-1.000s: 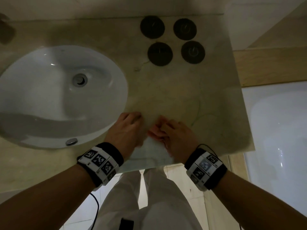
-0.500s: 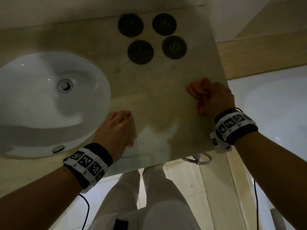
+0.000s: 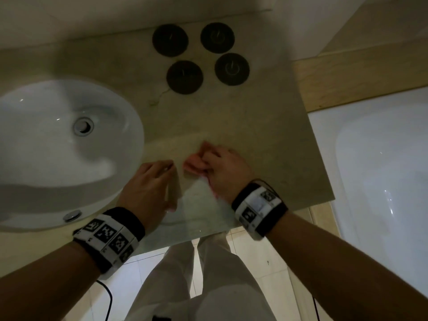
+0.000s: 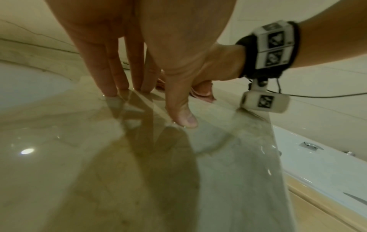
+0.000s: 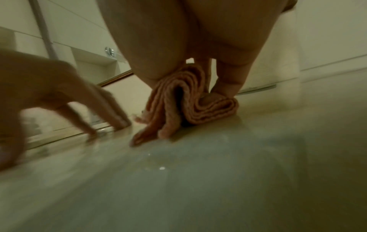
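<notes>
A folded pink cloth [image 3: 195, 162] lies on the glossy beige marble counter [image 3: 254, 140], bunched under my right hand [image 3: 222, 167], whose curled fingers grip it and press it down. The right wrist view shows the cloth [image 5: 190, 103] in thick folds, pinched between palm and fingers. Just to its left, my left hand [image 3: 148, 181] rests on the counter with fingers straight and spread. In the left wrist view its fingertips [image 4: 111, 91] touch the wet, reflective stone, and a bit of the cloth [image 4: 200, 92] shows behind the thumb.
A white oval sink [image 3: 58, 147] is set into the counter at the left. Several round black discs [image 3: 185, 76] sit near the back wall. A white bathtub [image 3: 382, 170] lies to the right, beyond the counter's edge. My white trousers and the tiled floor show below.
My right hand has swept the cloth from the counter's right edge back toward the middle, beside my left hand. The left hand has stayed pressed in place.
</notes>
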Tool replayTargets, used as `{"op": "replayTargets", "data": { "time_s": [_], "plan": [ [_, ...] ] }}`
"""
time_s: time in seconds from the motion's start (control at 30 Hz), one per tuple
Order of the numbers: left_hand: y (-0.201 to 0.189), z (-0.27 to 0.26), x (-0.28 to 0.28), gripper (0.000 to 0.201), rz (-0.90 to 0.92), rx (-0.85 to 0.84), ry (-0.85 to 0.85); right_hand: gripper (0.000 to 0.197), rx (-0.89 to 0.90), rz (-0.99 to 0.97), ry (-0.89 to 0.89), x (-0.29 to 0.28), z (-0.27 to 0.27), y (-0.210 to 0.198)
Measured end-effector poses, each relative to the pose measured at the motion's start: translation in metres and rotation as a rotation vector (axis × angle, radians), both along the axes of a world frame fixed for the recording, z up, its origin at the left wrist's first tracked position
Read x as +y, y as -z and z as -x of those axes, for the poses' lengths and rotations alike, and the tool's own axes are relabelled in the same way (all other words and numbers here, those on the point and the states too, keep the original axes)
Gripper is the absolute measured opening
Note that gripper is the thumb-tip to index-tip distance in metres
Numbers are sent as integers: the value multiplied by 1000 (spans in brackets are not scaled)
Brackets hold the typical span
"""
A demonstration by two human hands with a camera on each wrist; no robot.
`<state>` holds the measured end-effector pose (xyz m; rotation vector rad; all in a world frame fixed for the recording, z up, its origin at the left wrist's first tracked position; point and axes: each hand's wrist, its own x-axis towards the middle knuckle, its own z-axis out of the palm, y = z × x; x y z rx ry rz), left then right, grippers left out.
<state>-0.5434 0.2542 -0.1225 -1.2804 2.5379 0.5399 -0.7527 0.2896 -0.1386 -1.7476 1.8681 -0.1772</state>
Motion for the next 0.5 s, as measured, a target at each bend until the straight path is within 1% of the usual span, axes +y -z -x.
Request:
{"op": "replayTargets", "data": {
  "time_s": [0.07,0.13,0.23,0.33,0.5],
  "plan": [
    [0,-1,0,102,0,4,2,24,-4,16,33,-24,7,-7],
    [0,-1,1,102,2,0,4,39,1,23,83,-45,22,-15],
    [-2,0,1,103,5,11,-10,41,57,4,175,-60,54,-24],
    [-4,0,1,103,11,11,-13,46,140,2,232,-51,85,-27],
    [-3,-1,0,102,17,22,6,42,156,-43,347,0,114,-28]
  ]
}}
